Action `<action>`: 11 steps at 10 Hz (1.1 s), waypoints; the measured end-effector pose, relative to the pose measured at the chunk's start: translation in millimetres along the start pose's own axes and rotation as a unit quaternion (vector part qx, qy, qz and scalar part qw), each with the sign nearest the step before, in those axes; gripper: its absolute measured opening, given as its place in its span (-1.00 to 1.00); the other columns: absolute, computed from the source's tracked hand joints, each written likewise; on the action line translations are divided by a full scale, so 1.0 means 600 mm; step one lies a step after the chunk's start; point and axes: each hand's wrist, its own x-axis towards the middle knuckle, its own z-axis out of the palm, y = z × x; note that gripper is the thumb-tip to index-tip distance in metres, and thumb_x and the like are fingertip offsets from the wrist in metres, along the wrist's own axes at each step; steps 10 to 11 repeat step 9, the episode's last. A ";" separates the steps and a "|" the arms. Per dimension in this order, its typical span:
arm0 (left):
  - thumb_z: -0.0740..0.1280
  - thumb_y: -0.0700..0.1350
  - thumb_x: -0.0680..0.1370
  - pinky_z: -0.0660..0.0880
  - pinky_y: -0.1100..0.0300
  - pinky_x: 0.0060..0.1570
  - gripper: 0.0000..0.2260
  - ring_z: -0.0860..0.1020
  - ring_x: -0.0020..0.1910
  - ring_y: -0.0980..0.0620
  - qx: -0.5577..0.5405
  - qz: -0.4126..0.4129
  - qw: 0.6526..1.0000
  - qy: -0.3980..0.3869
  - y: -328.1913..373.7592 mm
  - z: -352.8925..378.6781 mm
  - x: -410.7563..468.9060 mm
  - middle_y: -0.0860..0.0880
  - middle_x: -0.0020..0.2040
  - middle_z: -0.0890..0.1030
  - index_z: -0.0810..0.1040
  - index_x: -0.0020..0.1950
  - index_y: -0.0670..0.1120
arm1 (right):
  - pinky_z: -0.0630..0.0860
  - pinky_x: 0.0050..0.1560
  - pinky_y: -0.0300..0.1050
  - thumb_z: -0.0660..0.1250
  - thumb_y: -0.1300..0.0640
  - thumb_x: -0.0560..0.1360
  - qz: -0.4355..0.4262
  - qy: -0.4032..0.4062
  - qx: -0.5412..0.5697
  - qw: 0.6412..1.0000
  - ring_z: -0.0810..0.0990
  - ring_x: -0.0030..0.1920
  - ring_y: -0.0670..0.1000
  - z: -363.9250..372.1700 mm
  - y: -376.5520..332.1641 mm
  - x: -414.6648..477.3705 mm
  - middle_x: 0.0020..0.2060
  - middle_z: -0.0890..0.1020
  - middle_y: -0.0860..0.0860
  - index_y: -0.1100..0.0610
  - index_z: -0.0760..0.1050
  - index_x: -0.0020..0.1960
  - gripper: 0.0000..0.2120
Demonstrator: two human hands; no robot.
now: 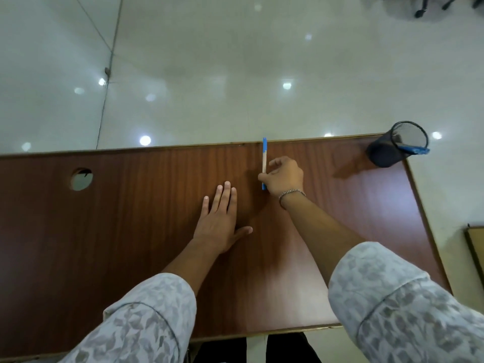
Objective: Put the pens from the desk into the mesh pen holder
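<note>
A blue and white pen [264, 158] points away from me near the desk's far edge, pinched at its lower part by my right hand [284, 176]. My left hand [221, 221] lies flat on the brown desk [131, 218], palm down, fingers together, holding nothing. The black mesh pen holder [398, 145] stands at the far right corner of the desk, well to the right of my right hand. A blue pen [413, 149] sticks out over the holder's near rim.
A round cable hole [81, 178] is cut in the desk at the far left. Beyond the far edge lies a glossy pale floor [235, 74]. A chair base [419, 6] shows at top right, another piece of furniture [475, 247] at the right edge.
</note>
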 end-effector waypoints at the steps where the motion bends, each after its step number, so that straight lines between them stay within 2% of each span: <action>1: 0.14 0.38 0.59 -0.15 -0.20 0.61 -0.06 -0.30 0.64 -0.11 0.001 0.039 0.999 0.002 0.047 -0.022 0.029 -0.14 0.66 -0.35 -0.31 0.64 -0.13 | 0.70 -0.17 -0.04 0.60 0.16 0.33 -0.022 0.036 0.067 0.997 0.70 -0.23 0.01 -0.066 0.008 -0.003 -0.28 0.68 -0.01 0.11 0.63 0.09 -0.64; 2: 0.13 0.37 0.60 -0.17 -0.19 0.61 -0.07 -0.34 0.63 -0.11 0.013 0.064 0.998 -0.011 0.101 -0.035 0.054 -0.14 0.64 -0.38 -0.34 0.63 -0.13 | 0.71 -0.13 0.04 0.54 0.26 0.33 -0.044 0.082 0.130 0.987 0.71 -0.24 0.05 -0.145 0.013 0.004 -0.31 0.67 -0.03 0.08 0.63 -0.02 -0.74; 3: 0.14 0.36 0.60 -0.19 -0.17 0.61 -0.07 -0.35 0.62 -0.10 0.026 0.096 0.995 -0.023 0.180 -0.039 0.084 -0.13 0.64 -0.40 -0.35 0.63 -0.13 | 0.68 -0.17 -0.10 0.49 0.31 0.38 -0.073 0.161 0.160 0.971 0.70 -0.26 -0.04 -0.252 0.036 0.025 -0.29 0.69 -0.02 0.10 0.61 -0.10 -0.83; 4: 0.16 0.35 0.60 -0.18 -0.17 0.61 -0.06 -0.34 0.63 -0.10 0.026 0.117 0.992 -0.035 0.247 -0.032 0.106 -0.13 0.64 -0.39 -0.35 0.63 -0.13 | 0.65 -0.16 -0.20 0.42 0.25 0.44 -0.071 0.237 0.162 0.955 0.72 -0.23 -0.12 -0.343 0.071 0.053 -0.25 0.73 -0.01 0.15 0.63 -0.12 -0.95; 5: 0.17 0.36 0.59 -0.19 -0.18 0.60 -0.05 -0.33 0.63 -0.12 0.021 0.120 0.990 -0.068 0.313 -0.015 0.123 -0.11 0.63 -0.40 -0.35 0.63 -0.11 | 0.66 -0.09 -0.12 0.46 0.19 0.41 -0.050 0.283 0.132 0.949 0.71 -0.16 -0.07 -0.421 0.117 0.083 -0.22 0.73 -0.03 0.08 0.66 -0.12 -0.94; 6: 0.17 0.38 0.58 -0.24 -0.22 0.56 -0.03 -0.39 0.60 -0.16 0.017 0.084 0.993 -0.084 0.353 0.002 0.130 -0.11 0.61 -0.45 -0.36 0.62 -0.10 | 0.69 -0.07 -0.07 0.48 0.23 0.41 -0.042 0.310 0.125 0.942 0.71 -0.19 -0.08 -0.463 0.150 0.113 -0.24 0.73 -0.04 0.04 0.65 -0.14 -0.89; 7: 0.19 0.39 0.56 -0.24 -0.22 0.56 -0.01 -0.41 0.59 -0.16 0.029 0.061 0.993 -0.092 0.360 0.009 0.134 -0.10 0.59 -0.48 -0.38 0.62 -0.09 | 0.69 -0.03 -0.05 0.52 0.23 0.39 -0.023 0.281 0.113 0.953 0.71 -0.18 -0.05 -0.479 0.172 0.141 -0.21 0.73 -0.02 0.03 0.64 -0.11 -0.85; 8: 0.22 0.37 0.57 -0.21 -0.21 0.58 -0.01 -0.40 0.59 -0.14 0.029 0.057 0.992 -0.106 0.356 -0.004 0.133 -0.08 0.59 -0.48 -0.36 0.63 -0.08 | 0.60 -0.12 -0.28 0.57 0.15 0.34 -0.032 0.238 0.104 0.965 0.68 -0.16 -0.03 -0.475 0.180 0.148 -0.17 0.72 -0.03 0.01 0.67 -0.02 -0.78; 9: 0.24 0.34 0.58 -0.17 -0.18 0.59 -0.03 -0.36 0.61 -0.13 0.022 0.050 0.992 -0.118 0.371 -0.022 0.127 -0.09 0.61 -0.44 -0.33 0.64 -0.08 | 0.45 -0.20 -0.53 0.59 0.13 0.33 -0.056 0.230 0.135 0.962 0.64 -0.16 -0.12 -0.473 0.176 0.138 -0.15 0.69 -0.10 0.04 0.68 0.03 -0.72; 11: 0.24 0.34 0.58 -0.17 -0.18 0.59 -0.03 -0.36 0.61 -0.13 0.022 0.050 0.992 -0.118 0.371 -0.022 0.127 -0.09 0.61 -0.44 -0.33 0.64 -0.08 | 0.45 -0.20 -0.53 0.59 0.13 0.33 -0.056 0.230 0.135 0.962 0.64 -0.16 -0.12 -0.473 0.176 0.138 -0.15 0.69 -0.10 0.04 0.68 0.03 -0.72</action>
